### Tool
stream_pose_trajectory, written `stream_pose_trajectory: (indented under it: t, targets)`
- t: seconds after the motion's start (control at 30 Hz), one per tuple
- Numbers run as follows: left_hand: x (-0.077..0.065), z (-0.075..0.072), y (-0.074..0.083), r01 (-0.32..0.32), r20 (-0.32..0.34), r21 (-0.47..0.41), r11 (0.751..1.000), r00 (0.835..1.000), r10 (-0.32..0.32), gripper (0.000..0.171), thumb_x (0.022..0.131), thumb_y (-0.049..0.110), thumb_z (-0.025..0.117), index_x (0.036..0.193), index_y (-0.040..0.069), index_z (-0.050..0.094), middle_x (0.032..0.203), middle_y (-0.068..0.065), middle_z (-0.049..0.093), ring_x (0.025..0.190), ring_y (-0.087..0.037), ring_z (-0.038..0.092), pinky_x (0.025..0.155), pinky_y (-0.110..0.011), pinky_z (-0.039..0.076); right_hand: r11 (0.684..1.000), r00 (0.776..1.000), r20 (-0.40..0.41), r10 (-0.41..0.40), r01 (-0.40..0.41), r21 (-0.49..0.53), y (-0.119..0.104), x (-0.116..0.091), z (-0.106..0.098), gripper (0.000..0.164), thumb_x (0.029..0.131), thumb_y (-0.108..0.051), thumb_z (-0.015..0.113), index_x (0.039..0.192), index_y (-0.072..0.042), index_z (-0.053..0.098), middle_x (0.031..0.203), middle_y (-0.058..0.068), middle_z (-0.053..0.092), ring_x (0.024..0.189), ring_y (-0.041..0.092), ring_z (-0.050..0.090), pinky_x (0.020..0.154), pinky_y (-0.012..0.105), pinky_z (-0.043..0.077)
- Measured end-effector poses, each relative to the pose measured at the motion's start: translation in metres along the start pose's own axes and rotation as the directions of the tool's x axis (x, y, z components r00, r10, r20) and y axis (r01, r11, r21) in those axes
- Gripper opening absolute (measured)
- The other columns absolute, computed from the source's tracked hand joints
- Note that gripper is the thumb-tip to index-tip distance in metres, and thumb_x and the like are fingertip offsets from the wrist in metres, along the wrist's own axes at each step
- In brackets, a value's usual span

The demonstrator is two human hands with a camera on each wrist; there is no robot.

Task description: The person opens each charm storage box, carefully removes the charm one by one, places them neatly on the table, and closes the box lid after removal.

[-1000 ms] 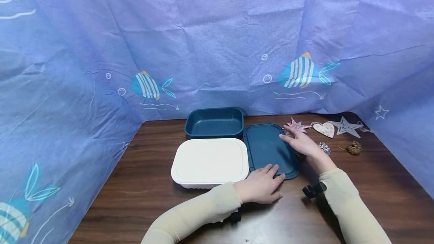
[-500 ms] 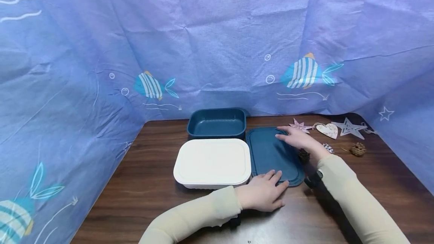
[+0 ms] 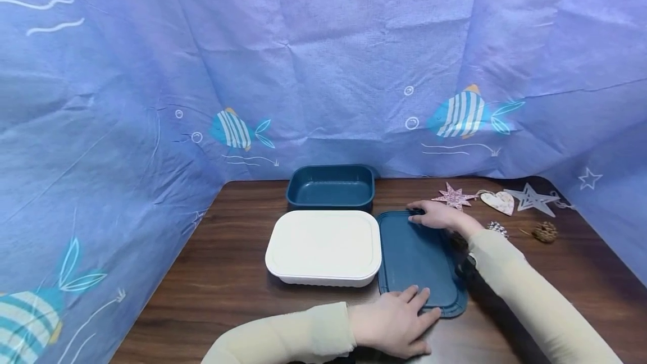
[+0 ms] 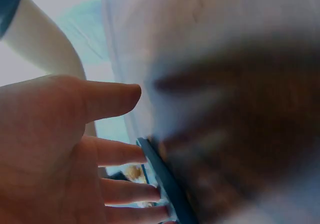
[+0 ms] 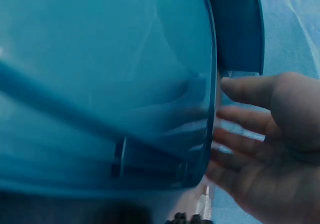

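Observation:
A dark blue rectangular lid lies on the table right of a white lidded box. My left hand has its fingers spread against the lid's near edge. In the left wrist view, the fingertips touch the lid's rim, with the thumb held apart from it. At the far edge, my right hand reaches over the lid's right corner. The right wrist view has its fingers extended along the rim of the lid, not curled round it.
Behind the white box stands an open dark blue container. To the right lie a pink star, a heart ornament, a silver star and several pine cones, including a brown one. A blue fabric backdrop encloses the table.
The lid has slid toward the near side of the table, away from the blue container. Both hands have moved nearer with it, and the whole head view has shifted slightly.

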State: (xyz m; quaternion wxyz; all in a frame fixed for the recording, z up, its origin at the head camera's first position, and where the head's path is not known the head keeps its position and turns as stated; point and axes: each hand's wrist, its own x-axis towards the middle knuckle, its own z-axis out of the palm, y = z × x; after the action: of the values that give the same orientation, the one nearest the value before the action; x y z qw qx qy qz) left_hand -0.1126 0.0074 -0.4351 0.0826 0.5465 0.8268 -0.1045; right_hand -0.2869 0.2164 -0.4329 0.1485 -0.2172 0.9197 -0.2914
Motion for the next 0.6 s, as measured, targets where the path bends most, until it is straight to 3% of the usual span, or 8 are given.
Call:
stream_pose_trajectory:
  t: [0.13, 0.27, 0.47, 0.6]
  targets:
    - [-0.0063, -0.0022, 0.0051, -0.036, 0.01, -0.018, 0.999, 0.999, 0.036, 0.063, 0.103, 0.056, 0.043, 0.157, 0.025, 0.038, 0.159, -0.005, 0.037, 0.141, -0.014, 0.038, 0.104, -0.019, 0.042, 0.997, 0.997, 0.009, -0.074, 0.074, -0.036, 0.0054, 0.0014, 0.0028, 0.041, 0.102, -0.017, 0.059, 0.136, 0.007, 0.058, 0.141, 0.033, 0.051, 0.131, 0.052, 0.045, 0.104, 0.062, 0.039]
    - [-0.0098, -0.0028, 0.0063, -0.059, -0.02, -0.013, 0.998, 0.998, 0.059, 0.058, 0.104, 0.05, 0.048, 0.156, 0.025, 0.04, 0.156, -0.004, 0.041, 0.137, -0.014, 0.042, 0.099, -0.021, 0.047, 0.99, 0.993, 0.018, -0.119, 0.12, -0.076, 0.0097, 0.0027, 0.0018, 0.037, 0.101, -0.017, 0.061, 0.132, 0.003, 0.063, 0.14, 0.031, 0.053, 0.131, 0.05, 0.046, 0.105, 0.062, 0.039]
    - [-0.0108, -0.0015, 0.0064, -0.066, -0.076, -0.03, 0.997, 0.995, 0.063, 0.047, 0.107, 0.033, 0.051, 0.153, 0.025, 0.046, 0.15, -0.003, 0.048, 0.131, -0.012, 0.048, 0.087, -0.021, 0.052, 0.987, 0.992, 0.028, -0.124, 0.126, -0.101, 0.0093, 0.0006, 0.0016, 0.036, 0.101, -0.017, 0.061, 0.131, 0.003, 0.064, 0.136, 0.029, 0.057, 0.128, 0.049, 0.05, 0.103, 0.061, 0.041]
    - [-0.0095, -0.0003, 0.006, -0.054, -0.081, -0.031, 0.998, 0.995, 0.052, 0.045, 0.107, 0.03, 0.051, 0.152, 0.029, 0.048, 0.149, -0.001, 0.048, 0.132, -0.011, 0.047, 0.085, -0.021, 0.053, 0.987, 0.992, 0.014, -0.125, 0.126, -0.102, 0.0088, -0.0001, 0.0019, 0.033, 0.1, -0.015, 0.06, 0.127, 0.003, 0.066, 0.129, 0.025, 0.062, 0.124, 0.046, 0.054, 0.101, 0.059, 0.043]
